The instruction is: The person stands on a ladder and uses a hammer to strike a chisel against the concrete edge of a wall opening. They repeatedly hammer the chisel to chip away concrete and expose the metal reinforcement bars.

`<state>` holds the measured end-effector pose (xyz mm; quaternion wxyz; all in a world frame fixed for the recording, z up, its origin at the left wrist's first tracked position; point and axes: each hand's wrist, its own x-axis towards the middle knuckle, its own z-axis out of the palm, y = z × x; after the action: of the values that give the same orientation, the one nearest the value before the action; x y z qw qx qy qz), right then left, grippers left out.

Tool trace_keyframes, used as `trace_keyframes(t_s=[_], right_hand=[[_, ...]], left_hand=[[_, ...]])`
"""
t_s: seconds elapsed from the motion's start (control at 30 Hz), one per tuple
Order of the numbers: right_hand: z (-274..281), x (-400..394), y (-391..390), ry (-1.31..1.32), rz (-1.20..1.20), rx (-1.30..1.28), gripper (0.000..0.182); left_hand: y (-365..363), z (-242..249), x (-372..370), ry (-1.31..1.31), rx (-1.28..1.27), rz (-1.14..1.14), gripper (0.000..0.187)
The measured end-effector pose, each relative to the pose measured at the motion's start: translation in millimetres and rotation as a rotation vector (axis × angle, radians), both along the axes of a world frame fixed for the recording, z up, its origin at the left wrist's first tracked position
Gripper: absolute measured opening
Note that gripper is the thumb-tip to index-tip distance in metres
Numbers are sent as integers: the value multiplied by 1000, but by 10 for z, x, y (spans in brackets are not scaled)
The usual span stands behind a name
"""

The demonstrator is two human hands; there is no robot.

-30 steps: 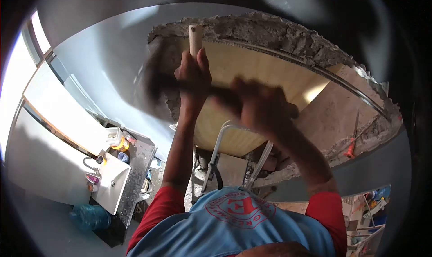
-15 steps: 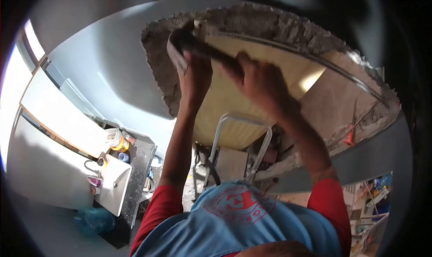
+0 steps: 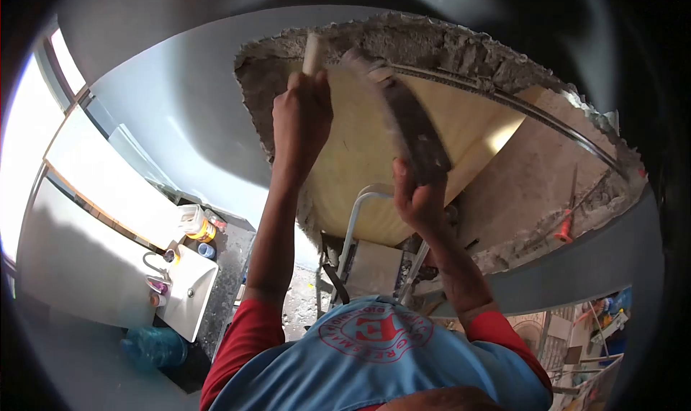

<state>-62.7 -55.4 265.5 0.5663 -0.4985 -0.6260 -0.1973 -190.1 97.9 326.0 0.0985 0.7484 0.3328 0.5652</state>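
My left hand [image 3: 302,116] is closed around a pale rod [image 3: 312,55], whose end sticks up above my fist toward the rough broken edge [image 3: 432,47] of the wall opening. What part of the rod lies inside my fist is hidden. My right hand [image 3: 421,199] grips a dark hammer [image 3: 414,127], tilted up and to the left and smeared by motion. The hammer's head end is to the right of the rod and apart from it. Behind both hands is a yellowish board [image 3: 353,145] inside the opening.
A metal bar [image 3: 518,105] runs along the opening's upper edge. A red-handled tool [image 3: 566,227] with a thin shaft rests at the right. Below stands a stepladder [image 3: 353,220]. At left are a white sink [image 3: 198,288], containers [image 3: 201,231] and a blue water jug [image 3: 155,350].
The hammer has swung from beside my left hand to the right, with my right hand lower. My left hand has stayed near the same place, and the pale rod now shows clearly.
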Motion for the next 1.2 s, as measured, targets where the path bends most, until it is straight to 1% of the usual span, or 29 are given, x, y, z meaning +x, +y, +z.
trace_keyframes(t_s=[0.03, 0.07, 0.1, 0.13, 0.17, 0.2, 0.23, 0.3, 0.43, 0.5, 0.53, 0.6, 0.7, 0.73, 0.8, 0.83, 0.87, 0.93, 1.0, 1.07, 1.13, 1.17, 1.2], right_hand=[[-44, 54, -12, 58, -17, -45, 17], [-89, 121, -9, 111, -33, -88, 14], [-170, 175, 14, 206, 74, -80, 34], [-89, 126, -28, 295, 158, -48, 37], [-100, 127, -21, 338, 179, -52, 40], [-121, 125, -32, 383, 196, -62, 43], [-116, 95, -46, 385, 201, -71, 43], [-68, 35, -55, 581, 288, -88, 49], [-146, 105, 26, 557, 311, -27, 53], [-127, 98, 50, 550, 345, 74, 39], [-115, 97, 77, 548, 352, 72, 39], [-104, 74, 131, 534, 366, 167, 41], [-333, 138, 509, 491, 364, 160, 43], [-300, 145, 624, 490, 369, 155, 43], [-234, 161, 810, 363, -2, -175, 33], [-182, 192, 776, 257, -47, -106, 29], [-213, 218, 725, 255, -41, -106, 29], [-305, 222, 580, 393, 170, -12, 31], [-174, -8, 486, 453, 482, 318, 41], [-355, 124, 688, 378, 629, 279, 43], [-382, 145, 874, 116, -134, -164, 42], [-353, 123, 871, 176, -176, -48, 41], [-323, 110, 777, 185, -183, -51, 41]], left_hand=[[-72, 32, -24, 138, -7, 23, 32], [-210, 83, -56, 136, -7, 24, 32], [-393, 125, -97, 176, -75, 39, 29], [-497, 141, -111, 218, -142, 59, 27], [-477, 41, -83, 159, -20, 65, 32], [-468, -11, -40, 164, -26, 72, 32], [-446, -39, 26, 160, 77, 122, 31], [-345, -83, 150, 164, 291, 227, 30], [-127, -54, 297, 149, 368, 258, 31], [-63, -63, 331, 204, 365, 313, 32], [-59, -54, 331, 203, 365, 321, 32], [-65, -46, 310, 178, 356, 323, 33], [-49, -79, 328, 190, 348, 334, 33], [-34, -91, 321, 189, 345, 339, 33], [2, -111, 315, 177, 308, 295, 33], [-7, -127, 309, 175, 304, 302, 33], [-18, -136, 306, 184, 319, 316, 33], [-8, -109, 315, 185, 344, 336, 33], [-15, -114, 315, 197, 300, 328, 33], [17, -121, 301, 193, 322, 318, 33], [31, -147, 315, 189, 334, 303, 34], [35, -160, 319, 195, 315, 306, 33], [30, -165, 320, 201, 303, 308, 33]])
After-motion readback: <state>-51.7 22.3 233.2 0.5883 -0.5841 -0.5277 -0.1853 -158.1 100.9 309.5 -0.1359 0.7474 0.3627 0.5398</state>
